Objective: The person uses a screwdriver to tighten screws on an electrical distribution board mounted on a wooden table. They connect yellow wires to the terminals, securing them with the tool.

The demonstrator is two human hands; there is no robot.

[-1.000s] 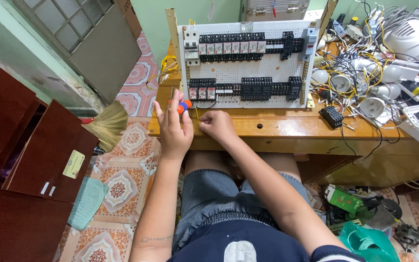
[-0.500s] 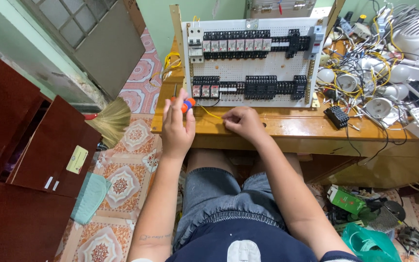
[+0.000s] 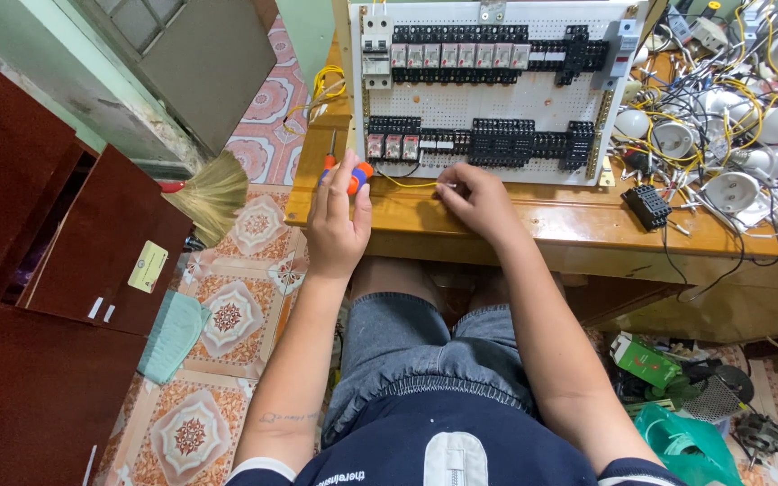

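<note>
surface [image 3: 533,225]: a wooden bench runs across the top of the view; the person sits at it, knees under the edge.
perforated panel [image 3: 497,99]: a white mounting board lies on the surface, the largest thing being worked on. its upper rail is filled nearly end to end with relays and black terminal bases; that part looks done as far as mounting goes.
lower rail [image 3: 479,142]: three relays with reddish faces at its left end, then black empty bases to the right. judged from this, fitting is well along, but little wiring shows on the board, so most of the wiring seems left.
loose parts pile [image 3: 722,135]: white lamp holders, yellow and white wires and a lone black relay base [image 3: 648,207] lie to the right of the panel, not yet used.
left hand [image 3: 337,220]: at the front left corner of the panel, fingers clamped round a screwdriver.
right hand [image 3: 477,200]: just below the panel's lower edge, fingers pinched together on the end of the yellow wire.
screwdriver [image 3: 346,173]: orange and blue handle, shaft pointing up toward the left end of the lower rail, near but not on the relays.
yellow wire [image 3: 407,184]: a short length runs from below the three relays across to the right hand; whether its far end is already fastened cannot be told.
</note>
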